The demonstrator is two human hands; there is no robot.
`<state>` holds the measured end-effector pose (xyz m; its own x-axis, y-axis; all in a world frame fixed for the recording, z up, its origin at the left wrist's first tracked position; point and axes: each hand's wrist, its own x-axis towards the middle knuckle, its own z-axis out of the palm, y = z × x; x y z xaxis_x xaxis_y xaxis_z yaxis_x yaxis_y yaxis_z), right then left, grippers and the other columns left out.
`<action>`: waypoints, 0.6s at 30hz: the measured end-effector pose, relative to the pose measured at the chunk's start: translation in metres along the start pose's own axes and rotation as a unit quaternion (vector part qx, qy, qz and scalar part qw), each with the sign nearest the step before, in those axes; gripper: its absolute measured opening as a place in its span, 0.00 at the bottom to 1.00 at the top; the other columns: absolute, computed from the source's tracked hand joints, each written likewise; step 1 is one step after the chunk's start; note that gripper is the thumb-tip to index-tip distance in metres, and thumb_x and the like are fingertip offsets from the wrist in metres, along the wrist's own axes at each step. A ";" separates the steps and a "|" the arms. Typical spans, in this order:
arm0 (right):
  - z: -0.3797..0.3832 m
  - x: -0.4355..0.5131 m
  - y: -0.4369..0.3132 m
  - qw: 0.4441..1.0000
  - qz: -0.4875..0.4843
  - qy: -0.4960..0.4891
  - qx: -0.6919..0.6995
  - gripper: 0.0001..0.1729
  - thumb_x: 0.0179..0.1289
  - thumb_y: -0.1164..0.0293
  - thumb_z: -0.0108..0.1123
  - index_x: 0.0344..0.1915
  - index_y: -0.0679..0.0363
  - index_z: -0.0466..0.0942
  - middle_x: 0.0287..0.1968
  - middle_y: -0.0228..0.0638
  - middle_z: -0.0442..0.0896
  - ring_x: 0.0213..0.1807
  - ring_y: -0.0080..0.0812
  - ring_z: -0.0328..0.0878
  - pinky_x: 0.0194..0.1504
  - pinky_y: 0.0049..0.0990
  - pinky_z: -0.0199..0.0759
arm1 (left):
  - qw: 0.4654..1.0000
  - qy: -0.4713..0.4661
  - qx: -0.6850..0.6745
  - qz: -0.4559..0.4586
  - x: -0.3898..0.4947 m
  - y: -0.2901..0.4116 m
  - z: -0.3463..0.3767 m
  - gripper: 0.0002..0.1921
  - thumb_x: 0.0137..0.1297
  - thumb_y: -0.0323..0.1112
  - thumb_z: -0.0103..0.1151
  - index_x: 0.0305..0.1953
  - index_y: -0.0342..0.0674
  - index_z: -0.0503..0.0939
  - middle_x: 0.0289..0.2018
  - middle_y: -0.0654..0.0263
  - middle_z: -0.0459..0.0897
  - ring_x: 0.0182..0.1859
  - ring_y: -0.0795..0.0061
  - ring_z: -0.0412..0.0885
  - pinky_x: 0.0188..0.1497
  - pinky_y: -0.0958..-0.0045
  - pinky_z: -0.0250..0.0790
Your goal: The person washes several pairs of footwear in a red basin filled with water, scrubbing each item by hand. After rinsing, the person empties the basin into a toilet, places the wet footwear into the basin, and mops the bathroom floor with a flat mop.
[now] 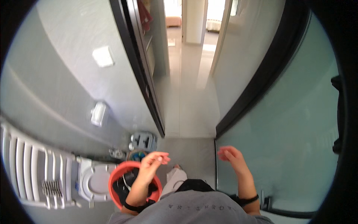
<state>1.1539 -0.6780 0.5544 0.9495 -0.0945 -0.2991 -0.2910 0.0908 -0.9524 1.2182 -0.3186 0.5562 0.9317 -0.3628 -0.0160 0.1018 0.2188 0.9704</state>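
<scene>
My left hand (153,163) is raised in front of me with its fingers bent, above the right side of an orange-red plastic basin (114,170). Dark clothing (120,190) with a pale cord or strip lies in the basin, partly hidden by my left forearm. My right hand (230,156) is held up before the frosted glass door panel (285,145), its fingers curled. I see no object in either hand. Whether the right hand touches the glass, I cannot tell.
A white toilet (98,182) stands left of the basin, beside a white towel rail (28,170) with a striped cloth (52,188). A grey plastic item (144,140) lies by the wall. Ahead, a black-framed doorway (145,92) opens onto a tiled hallway floor (190,106).
</scene>
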 end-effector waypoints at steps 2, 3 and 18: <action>-0.022 0.026 -0.014 0.998 0.016 0.059 0.020 0.16 0.75 0.65 0.52 0.55 0.62 0.77 0.46 0.36 0.84 0.44 0.28 0.82 0.49 0.26 0.75 | 0.998 -0.058 0.012 -0.002 0.065 0.003 0.004 0.14 0.76 0.33 0.50 0.55 0.32 0.77 0.46 0.61 0.84 0.50 0.74 0.81 0.55 0.72 0.72; -0.033 0.030 -0.021 0.995 0.032 0.099 0.009 0.16 0.75 0.65 0.52 0.54 0.62 0.77 0.46 0.36 0.85 0.43 0.28 0.82 0.48 0.26 0.75 | 0.996 -0.089 0.007 0.011 0.098 0.006 0.009 0.14 0.76 0.33 0.50 0.56 0.32 0.77 0.48 0.61 0.83 0.51 0.74 0.80 0.55 0.72 0.71; -0.154 0.301 -0.060 0.974 0.041 0.207 0.075 0.15 0.75 0.63 0.53 0.52 0.60 0.78 0.43 0.34 0.86 0.40 0.26 0.82 0.44 0.25 0.76 | 0.951 -0.290 0.056 0.089 0.496 0.047 0.079 0.19 0.80 0.42 0.43 0.56 0.33 0.77 0.49 0.61 0.82 0.54 0.72 0.78 0.60 0.68 0.67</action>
<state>1.4392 -0.8647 0.5120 0.7854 -0.4706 -0.4020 -0.3140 0.2569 -0.9140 1.6576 -0.5601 0.6127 0.5780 -0.7751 0.2551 -0.1075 0.2375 0.9654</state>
